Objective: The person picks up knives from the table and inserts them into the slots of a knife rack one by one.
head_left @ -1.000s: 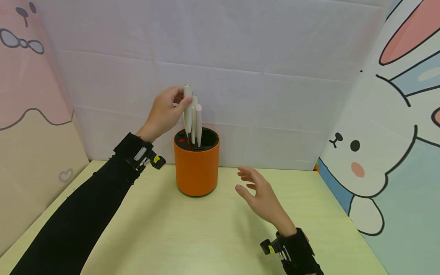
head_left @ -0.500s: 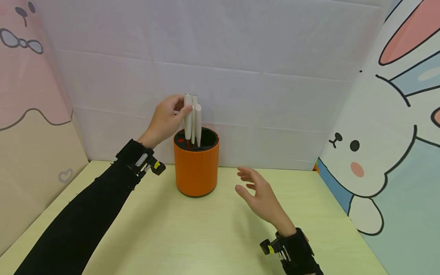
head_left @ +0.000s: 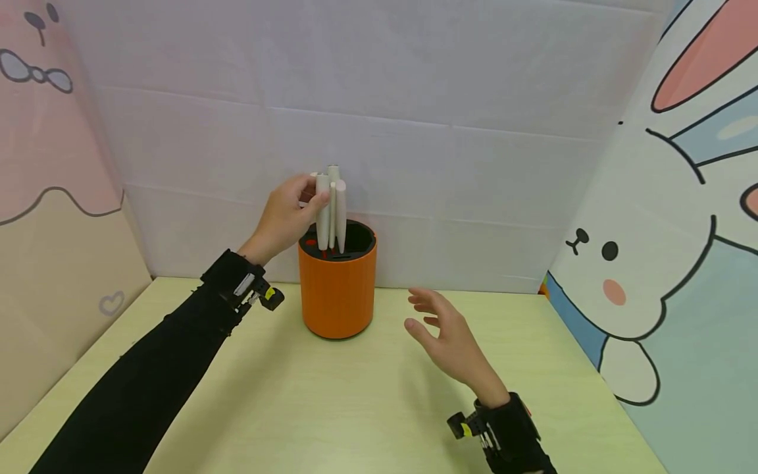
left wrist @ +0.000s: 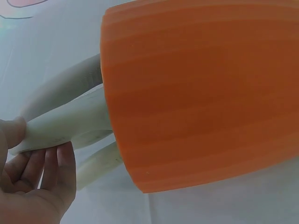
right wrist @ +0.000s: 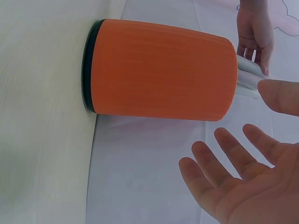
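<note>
An orange round knife block (head_left: 337, 296) with a black slotted top stands upright near the back wall. Several white-handled knives rise from its slots. My left hand (head_left: 287, 214) pinches one knife's white handle (head_left: 322, 217) between thumb and fingers; in the left wrist view the thumb lies on one side of that handle (left wrist: 70, 119) and the fingers on the other. A little red shows at the handle's foot, while the rest of the blade is hidden in the block. Right of the block, my right hand (head_left: 447, 339) hovers above the table, fingers relaxed and apart, holding nothing.
The pale yellow table (head_left: 331, 408) carries the block. Behind it hangs a white creased wall sheet (head_left: 474, 197). Cartoon-printed panels (head_left: 645, 276) flank the table on both sides.
My left hand has moved down with the knife; its handle has sunk close to the block's top, and the red blade seen above the slot is nearly hidden. My right hand stays put.
</note>
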